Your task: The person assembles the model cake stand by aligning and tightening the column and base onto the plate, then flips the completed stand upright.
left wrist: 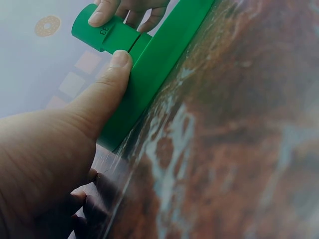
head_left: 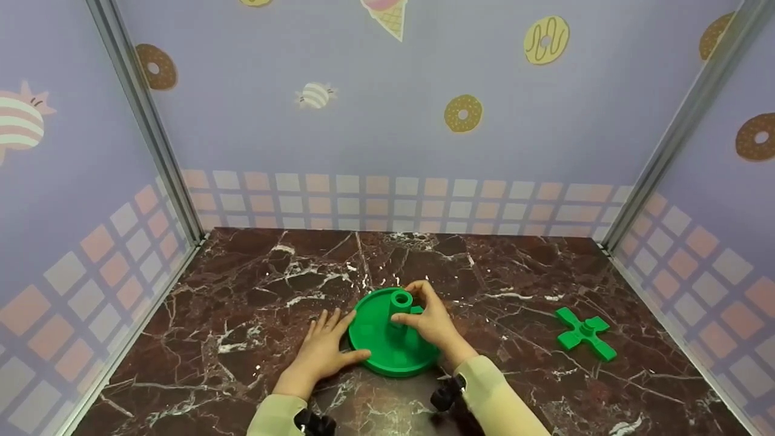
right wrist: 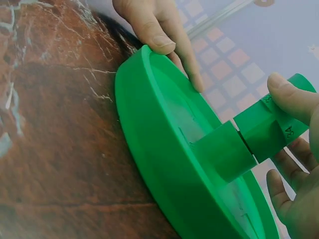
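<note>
A round green tray [head_left: 387,357] with a raised rim lies on the table in front of me. From its floor rises a short green post [right wrist: 222,152]. On top of that post stands an upright green tube piece [right wrist: 261,130] with small numbers on its side; a thin dark seam shows between the two. My right hand [head_left: 435,324] pinches the tube piece between thumb and fingers. Spread along the tray's left side, my left hand [head_left: 327,351] rests its thumb on the rim, its other fingers fairly straight outside it.
A green cross-shaped piece [head_left: 586,332] with a small central peg lies on the right of the dark marbled table [head_left: 254,290]. Lilac panels [head_left: 387,139] with sweets printed on them enclose the table at the back and sides.
</note>
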The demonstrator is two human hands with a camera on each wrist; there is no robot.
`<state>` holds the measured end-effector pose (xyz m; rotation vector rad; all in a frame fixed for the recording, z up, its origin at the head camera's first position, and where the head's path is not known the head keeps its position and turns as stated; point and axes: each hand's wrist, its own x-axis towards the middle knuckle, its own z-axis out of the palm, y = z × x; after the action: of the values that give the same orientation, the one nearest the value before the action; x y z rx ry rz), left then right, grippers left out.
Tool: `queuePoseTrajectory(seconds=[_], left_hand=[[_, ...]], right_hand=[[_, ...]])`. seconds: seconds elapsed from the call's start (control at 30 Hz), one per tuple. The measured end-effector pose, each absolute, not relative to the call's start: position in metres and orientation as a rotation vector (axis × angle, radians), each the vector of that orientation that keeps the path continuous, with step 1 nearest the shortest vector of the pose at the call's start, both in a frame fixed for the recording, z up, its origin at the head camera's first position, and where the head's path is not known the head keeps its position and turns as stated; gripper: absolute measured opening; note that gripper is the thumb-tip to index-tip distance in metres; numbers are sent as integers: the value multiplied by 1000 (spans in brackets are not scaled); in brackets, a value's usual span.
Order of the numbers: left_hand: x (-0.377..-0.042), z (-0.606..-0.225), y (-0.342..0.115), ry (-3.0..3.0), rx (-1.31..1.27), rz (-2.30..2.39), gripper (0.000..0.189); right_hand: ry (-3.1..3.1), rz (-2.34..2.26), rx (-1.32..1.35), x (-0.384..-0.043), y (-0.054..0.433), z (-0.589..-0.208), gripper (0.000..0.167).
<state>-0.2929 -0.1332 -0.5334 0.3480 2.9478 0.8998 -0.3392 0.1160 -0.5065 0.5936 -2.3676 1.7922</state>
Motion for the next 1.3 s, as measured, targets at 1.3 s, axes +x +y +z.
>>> queuePoseTrajectory(seconds=[1.3], left_hand=[[-293, -532, -133, 2942, 345, 908, 98]], right_hand=[[-2423, 1770, 754, -352, 127, -515, 51]])
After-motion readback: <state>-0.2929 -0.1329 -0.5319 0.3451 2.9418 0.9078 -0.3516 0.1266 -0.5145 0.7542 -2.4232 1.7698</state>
